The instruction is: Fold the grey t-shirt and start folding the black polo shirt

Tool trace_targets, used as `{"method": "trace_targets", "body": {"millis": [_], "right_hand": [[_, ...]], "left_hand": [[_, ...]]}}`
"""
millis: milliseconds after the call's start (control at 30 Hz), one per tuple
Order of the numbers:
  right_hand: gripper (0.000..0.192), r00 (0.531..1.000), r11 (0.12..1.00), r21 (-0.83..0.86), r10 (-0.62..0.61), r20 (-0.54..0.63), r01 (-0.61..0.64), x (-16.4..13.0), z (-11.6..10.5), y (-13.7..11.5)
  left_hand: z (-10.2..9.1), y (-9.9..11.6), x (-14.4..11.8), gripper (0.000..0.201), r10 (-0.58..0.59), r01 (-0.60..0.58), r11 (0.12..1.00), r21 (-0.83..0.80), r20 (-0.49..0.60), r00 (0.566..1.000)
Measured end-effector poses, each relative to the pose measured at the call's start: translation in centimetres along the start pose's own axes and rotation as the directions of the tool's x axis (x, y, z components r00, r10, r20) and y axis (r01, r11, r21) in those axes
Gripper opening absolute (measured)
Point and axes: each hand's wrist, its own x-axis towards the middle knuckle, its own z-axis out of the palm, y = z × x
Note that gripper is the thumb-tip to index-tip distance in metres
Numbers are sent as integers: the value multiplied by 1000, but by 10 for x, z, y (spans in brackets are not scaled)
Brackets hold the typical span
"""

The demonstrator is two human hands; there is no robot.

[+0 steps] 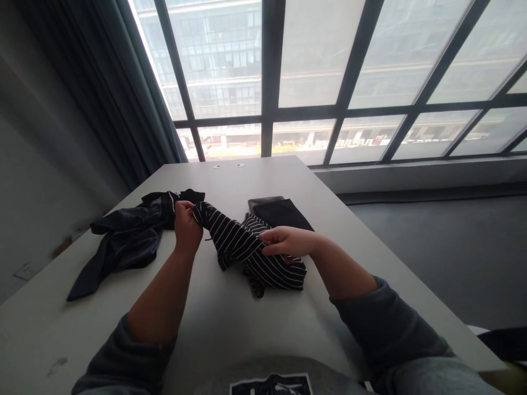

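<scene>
Left hand (187,225) raised off the table (230,329), fingers curled shut, pinching one end of the striped cloth (247,249). Right hand (288,241) lower, fingers pressed together, nipping the bunched middle. Cloth stretched between the two grips, likely to pull it straight, far end heaped on the table by the right wrist. Dark garment (119,241) crumpled just left, apparently set aside. Folded black piece (278,213) flat just behind. Window (313,71) beyond.
</scene>
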Motion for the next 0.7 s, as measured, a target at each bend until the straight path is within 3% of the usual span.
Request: {"method": "trace_targets", "body": {"millis": [67,133,200,233,267,300,333,367,400,433,467,533,600,667,700], "right_hand": [[39,1000,992,123,-3,12,1,3,7,-3],[35,992,992,126,38,-117,-23,7,11,-5],[27,947,997,6,73,-313,-75,11,14,-6],[24,919,992,-79,59,-391,-97,12,15,-7],[21,896,982,-160,22,-443,-104,14,17,-8],[19,878,971,-221,-26,-478,-91,16,19,-9],[18,860,965,-253,-77,-505,-62,17,21,-10],[19,836,968,-250,-117,-536,-25,18,23,-10],[20,808,976,-219,-140,-572,14,19,26,-11],[23,786,985,-165,-146,-601,56,20,28,-12],[25,776,990,-93,-140,-615,105,21,30,-12],[26,792,972,70,-140,-595,225,21,28,-10],[27,779,926,151,-193,-597,346,19,18,-4],[25,688,927,67,-224,-690,369,15,-1,9],[23,631,954,-21,-213,-746,298,12,-12,18]], "left_hand": [[2,5,5,21,-139,169,960,-225,142,980],[0,8,12,21,-242,298,891,-343,197,950],[-3,11,15,30,-221,257,914,-313,148,964],[-4,15,13,39,-146,190,950,-246,187,971],[-3,19,8,54,-54,109,980,-165,307,950],[-1,24,-1,72,27,22,995,-97,474,880],[4,29,-12,90,78,-54,997,-57,648,758],[10,33,-25,104,92,-96,995,-40,771,630],[19,37,-40,109,99,-118,992,-40,827,554],[29,38,-53,102,110,-120,991,-56,853,510],[39,38,-65,83,114,-95,993,-76,860,498],[54,35,-74,53,72,-7,997,-83,823,563],[56,34,-61,39,-6,59,997,-51,709,705],[44,43,-26,32,-85,80,996,31,488,869],[33,51,-3,30,-115,86,991,104,317,941]]}}
